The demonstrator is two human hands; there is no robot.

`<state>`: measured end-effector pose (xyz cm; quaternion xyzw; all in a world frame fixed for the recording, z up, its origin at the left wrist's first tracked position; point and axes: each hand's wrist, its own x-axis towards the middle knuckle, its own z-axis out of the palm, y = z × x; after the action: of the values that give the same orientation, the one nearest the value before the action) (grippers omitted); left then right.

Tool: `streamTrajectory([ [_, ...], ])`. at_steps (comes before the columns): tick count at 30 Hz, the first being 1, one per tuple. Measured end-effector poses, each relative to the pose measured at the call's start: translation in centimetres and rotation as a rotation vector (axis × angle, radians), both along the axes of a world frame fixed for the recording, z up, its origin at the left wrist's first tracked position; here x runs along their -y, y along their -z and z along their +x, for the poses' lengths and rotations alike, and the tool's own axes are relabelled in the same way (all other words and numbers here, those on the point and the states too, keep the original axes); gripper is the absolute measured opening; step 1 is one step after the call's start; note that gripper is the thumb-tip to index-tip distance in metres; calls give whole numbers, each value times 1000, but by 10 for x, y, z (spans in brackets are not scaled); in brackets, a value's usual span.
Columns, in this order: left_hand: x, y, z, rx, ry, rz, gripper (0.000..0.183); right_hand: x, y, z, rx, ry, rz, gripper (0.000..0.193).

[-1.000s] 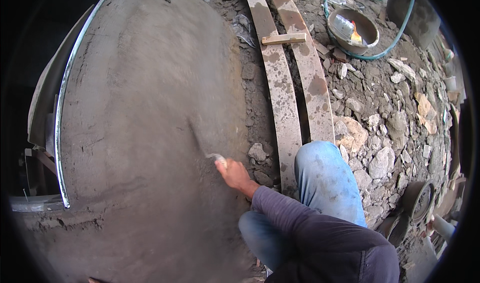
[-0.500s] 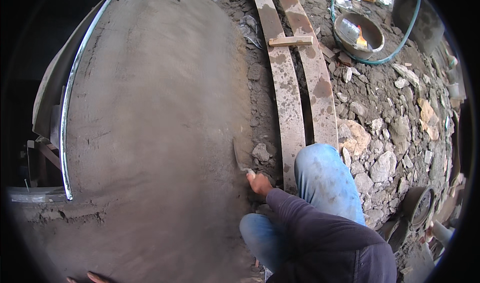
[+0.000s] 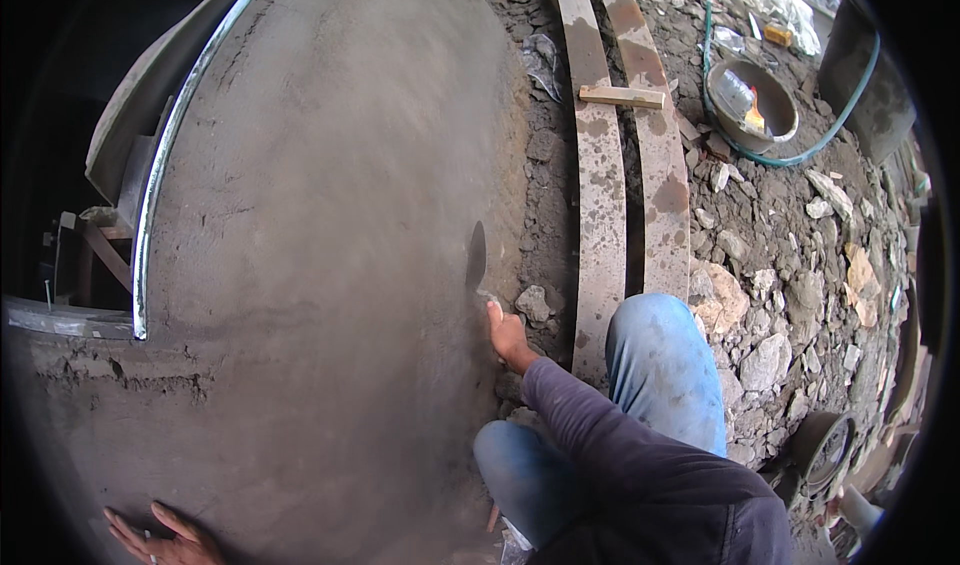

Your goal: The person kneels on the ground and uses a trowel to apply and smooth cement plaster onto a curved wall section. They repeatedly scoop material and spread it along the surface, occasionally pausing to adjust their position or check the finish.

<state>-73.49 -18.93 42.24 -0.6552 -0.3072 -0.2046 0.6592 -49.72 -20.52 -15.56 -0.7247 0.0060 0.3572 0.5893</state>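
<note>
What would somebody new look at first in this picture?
Probably the big grey surface filling the left and middle. Next, perhaps, the trowel near its right edge, held in the right hand. Two spotted boards lie right of that, and a round bowl holding an orange brush sits at the upper right.

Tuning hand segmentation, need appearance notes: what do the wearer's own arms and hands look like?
Right arm: long, dark purple-grey sleeve, with a seam line near the shoulder. Right hand: no glove. Left hand: no glove, partly cut off by the frame; its sleeve is out of view.
</note>
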Motion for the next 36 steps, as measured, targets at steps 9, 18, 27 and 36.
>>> streamTrajectory([
  [9, -23, -13, -34, 25, 39, -28, 60, -10, -5, -6, -73, -156, -103, 73],
  [18, -61, -1, -33, 3, 259, -54, 60, -29, 6, -14, -436, 156, 287, 64],
  [27, -48, -8, -16, -17, 267, -40, 59, -34, 13, 0, -286, -41, 84, 75],
  [36, -20, 29, 6, -55, 48, 1, 78, -20, 46, 0, -157, 28, 15, 70],
])
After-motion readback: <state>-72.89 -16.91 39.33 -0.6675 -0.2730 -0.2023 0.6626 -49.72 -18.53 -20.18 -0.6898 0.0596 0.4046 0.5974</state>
